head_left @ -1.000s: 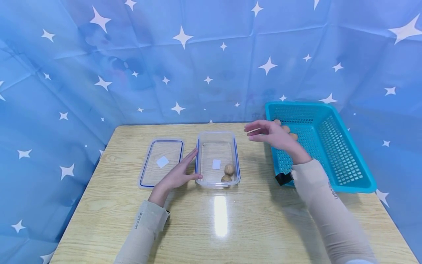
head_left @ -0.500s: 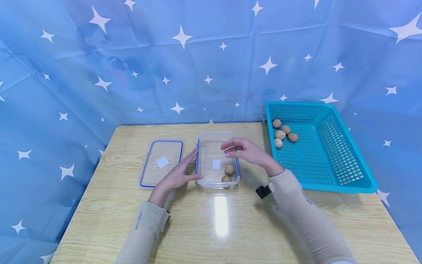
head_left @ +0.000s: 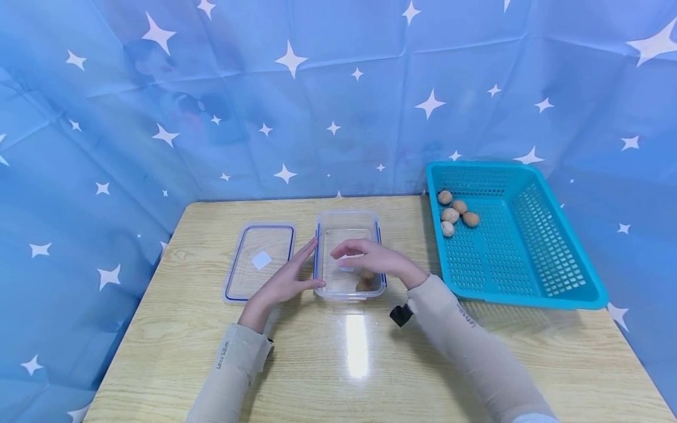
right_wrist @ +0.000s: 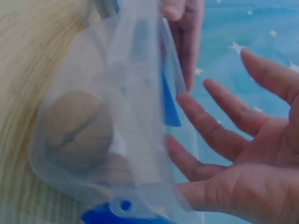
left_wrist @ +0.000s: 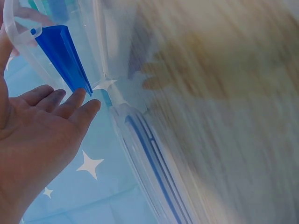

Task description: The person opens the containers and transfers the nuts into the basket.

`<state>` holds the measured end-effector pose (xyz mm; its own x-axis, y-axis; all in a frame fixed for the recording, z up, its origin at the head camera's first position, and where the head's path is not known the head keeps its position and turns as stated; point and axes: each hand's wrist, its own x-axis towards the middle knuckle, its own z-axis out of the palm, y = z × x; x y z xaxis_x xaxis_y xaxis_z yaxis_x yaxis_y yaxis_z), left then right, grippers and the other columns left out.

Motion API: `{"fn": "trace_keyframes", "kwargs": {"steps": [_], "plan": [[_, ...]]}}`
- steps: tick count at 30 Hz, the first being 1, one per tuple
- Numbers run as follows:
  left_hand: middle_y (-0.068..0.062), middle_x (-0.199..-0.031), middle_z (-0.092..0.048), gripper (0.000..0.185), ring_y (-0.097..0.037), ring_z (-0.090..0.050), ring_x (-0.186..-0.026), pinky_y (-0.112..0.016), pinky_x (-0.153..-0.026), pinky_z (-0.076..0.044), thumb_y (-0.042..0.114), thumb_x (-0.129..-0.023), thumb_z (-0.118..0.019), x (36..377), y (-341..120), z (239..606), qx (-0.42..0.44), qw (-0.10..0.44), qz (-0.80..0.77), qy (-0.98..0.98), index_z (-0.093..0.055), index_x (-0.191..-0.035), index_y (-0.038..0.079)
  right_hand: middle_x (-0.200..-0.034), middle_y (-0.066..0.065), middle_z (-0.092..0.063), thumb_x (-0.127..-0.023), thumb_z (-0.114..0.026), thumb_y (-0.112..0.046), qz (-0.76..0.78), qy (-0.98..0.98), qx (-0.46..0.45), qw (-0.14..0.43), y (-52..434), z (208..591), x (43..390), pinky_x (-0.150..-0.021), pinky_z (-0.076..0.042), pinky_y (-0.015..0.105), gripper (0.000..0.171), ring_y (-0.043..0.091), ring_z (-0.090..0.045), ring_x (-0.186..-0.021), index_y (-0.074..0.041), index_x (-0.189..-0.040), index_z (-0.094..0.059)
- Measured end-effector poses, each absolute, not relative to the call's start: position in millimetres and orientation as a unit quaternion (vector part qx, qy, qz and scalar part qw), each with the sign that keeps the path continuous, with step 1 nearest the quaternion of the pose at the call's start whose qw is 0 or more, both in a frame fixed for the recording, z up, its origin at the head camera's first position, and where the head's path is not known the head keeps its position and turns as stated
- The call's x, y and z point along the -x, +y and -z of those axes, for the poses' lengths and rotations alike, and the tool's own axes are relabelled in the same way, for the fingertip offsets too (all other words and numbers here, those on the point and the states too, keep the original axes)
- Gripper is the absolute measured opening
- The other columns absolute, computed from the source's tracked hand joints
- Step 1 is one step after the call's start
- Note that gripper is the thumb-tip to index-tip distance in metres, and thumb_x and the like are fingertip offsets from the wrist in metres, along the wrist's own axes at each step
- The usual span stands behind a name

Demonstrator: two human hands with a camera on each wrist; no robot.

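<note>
Fingers of the right hand hang spread above the clear container mid-counter; the left hand rests flat on its side. Walnuts inside look light, hard, rollable, best pinched across the shell.

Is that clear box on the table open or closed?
Open. The clear box has no cover on it; its lid lies flat on the table beside it, and walnuts show inside.
</note>
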<state>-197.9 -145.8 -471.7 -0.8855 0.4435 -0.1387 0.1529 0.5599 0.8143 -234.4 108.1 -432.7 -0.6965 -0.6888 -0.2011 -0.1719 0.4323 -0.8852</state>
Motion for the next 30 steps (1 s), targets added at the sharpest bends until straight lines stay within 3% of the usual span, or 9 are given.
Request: {"fn": "trace_keyframes", "kwargs": {"steps": [9,21,25,30], "plan": [[0.001,-0.17,-0.008,0.097,-0.031,-0.009,-0.156,-0.061,-0.124,-0.015,0.027,-0.089,-0.076,198,-146,476,-0.178,0.153,-0.437,0.869,-0.012,-0.162,0.022,-0.143,0.022,-0.055,-0.102,-0.056,-0.024,0.428,0.798,0.269,0.328,99,445,228,-0.115,-0.04,0.052,0.045,0.037,-0.051,-0.134,0.001,-0.138,-0.054],[0.001,-0.17,-0.007,0.097,-0.032,-0.009,-0.156,-0.061,-0.123,-0.016,0.031,-0.09,-0.075,199,-147,477,-0.182,0.154,-0.443,0.864,-0.011,-0.162,0.023,-0.132,0.014,-0.064,-0.094,-0.068,-0.014,0.407,0.829,0.276,0.268,85,464,223,-0.111,-0.044,0.05,0.036,0.033,-0.056,-0.127,-0.003,-0.128,-0.063],[-0.002,-0.17,-0.006,0.098,-0.035,-0.009,-0.156,-0.062,-0.123,-0.016,0.03,-0.089,-0.075,199,-146,476,-0.189,0.153,-0.444,0.862,-0.011,-0.162,0.021,-0.129,0.014,-0.065,-0.092,-0.068,-0.009,0.416,0.828,0.27,0.26,81,472,222,-0.102,-0.051,0.043,0.035,0.028,-0.061,-0.115,-0.003,-0.126,-0.065],[-0.002,-0.17,-0.006,0.098,-0.035,-0.009,-0.156,-0.063,-0.123,-0.017,0.031,-0.089,-0.076,199,-146,477,-0.191,0.15,-0.444,0.863,-0.011,-0.162,0.02,-0.122,0.013,-0.067,-0.091,-0.067,-0.005,0.429,0.832,0.247,0.252,78,476,222,-0.08,-0.051,0.027,0.034,0.017,-0.063,-0.094,-0.005,-0.124,-0.066]]}}
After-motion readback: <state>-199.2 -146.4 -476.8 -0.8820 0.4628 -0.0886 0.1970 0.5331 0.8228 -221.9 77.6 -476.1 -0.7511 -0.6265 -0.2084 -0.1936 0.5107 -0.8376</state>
